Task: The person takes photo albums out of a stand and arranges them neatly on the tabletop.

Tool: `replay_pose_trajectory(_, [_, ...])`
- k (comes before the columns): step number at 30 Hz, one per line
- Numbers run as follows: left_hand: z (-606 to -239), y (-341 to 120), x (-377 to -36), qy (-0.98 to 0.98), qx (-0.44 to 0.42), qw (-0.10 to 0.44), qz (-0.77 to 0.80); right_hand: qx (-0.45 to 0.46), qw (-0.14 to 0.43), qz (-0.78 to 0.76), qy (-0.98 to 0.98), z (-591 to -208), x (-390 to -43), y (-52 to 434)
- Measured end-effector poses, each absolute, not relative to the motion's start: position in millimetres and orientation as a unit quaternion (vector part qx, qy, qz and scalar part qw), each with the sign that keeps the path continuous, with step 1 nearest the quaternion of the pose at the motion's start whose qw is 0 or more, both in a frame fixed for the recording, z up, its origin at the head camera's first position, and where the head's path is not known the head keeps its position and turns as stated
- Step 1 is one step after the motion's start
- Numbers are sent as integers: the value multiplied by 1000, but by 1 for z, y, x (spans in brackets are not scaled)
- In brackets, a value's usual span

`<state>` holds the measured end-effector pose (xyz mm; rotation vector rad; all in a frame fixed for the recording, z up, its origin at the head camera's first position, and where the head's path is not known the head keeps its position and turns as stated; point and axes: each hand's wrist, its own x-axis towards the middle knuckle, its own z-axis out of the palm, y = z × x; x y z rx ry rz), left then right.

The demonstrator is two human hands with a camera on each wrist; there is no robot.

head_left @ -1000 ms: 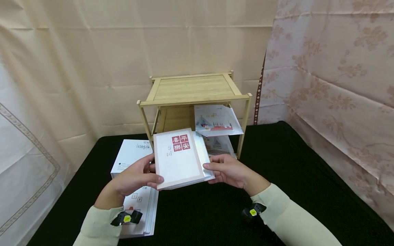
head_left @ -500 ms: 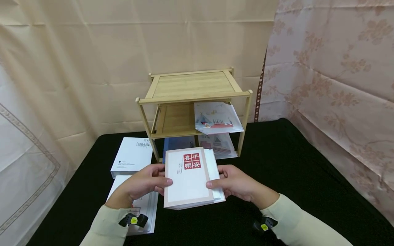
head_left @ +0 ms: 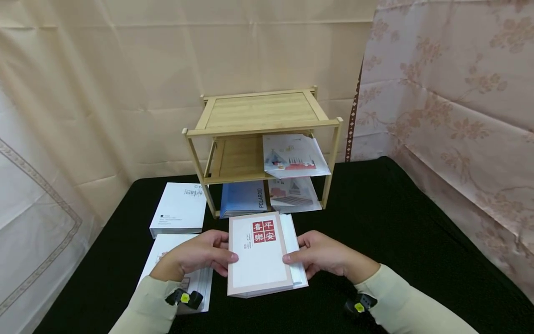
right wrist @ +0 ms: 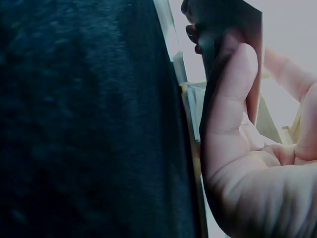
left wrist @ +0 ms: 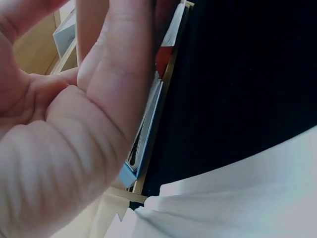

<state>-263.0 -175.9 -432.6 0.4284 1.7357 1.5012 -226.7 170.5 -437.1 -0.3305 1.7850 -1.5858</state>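
Observation:
Both hands hold a white book [head_left: 258, 266] with a beige border and a red block of characters, tilted over the black cloth in front of the shelf. My left hand [head_left: 204, 253] grips its left edge, thumb on the cover and fingers underneath. On the other side, my right hand [head_left: 327, 257] pinches it with the thumb on the cover's right margin. A paler white strip [head_left: 297, 273] sticks out beyond the cover on that side. In the left wrist view, part of the book's beige edge [left wrist: 91, 29] shows behind the fingers; its dark underside [right wrist: 223, 17] appears in the right wrist view.
A wooden shelf [head_left: 258, 111] stands behind. Its middle tier bears a white illustrated book [head_left: 292, 155] at the right; the bottom tier holds a blue POLAROID album [head_left: 242, 197] and a greyish book [head_left: 292, 195]. White books [head_left: 179, 206] lie on the black cloth [head_left: 396, 232] at the left.
The held book has come down and slightly right, nearer the body and away from the shelf, with both hands still gripping it. The blue album on the bottom tier has come into view.

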Motion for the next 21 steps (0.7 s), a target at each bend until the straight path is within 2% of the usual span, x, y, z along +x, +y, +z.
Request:
replay_pose_trajectory(7, [-433, -181, -263, 714, 155, 383, 565, -99, 361, -609, 700, -453, -227, 164])
replay_pose_trajectory(21, [-437, -188, -262, 738, 144, 382, 537, -75, 354, -599, 714, -458, -228, 161])
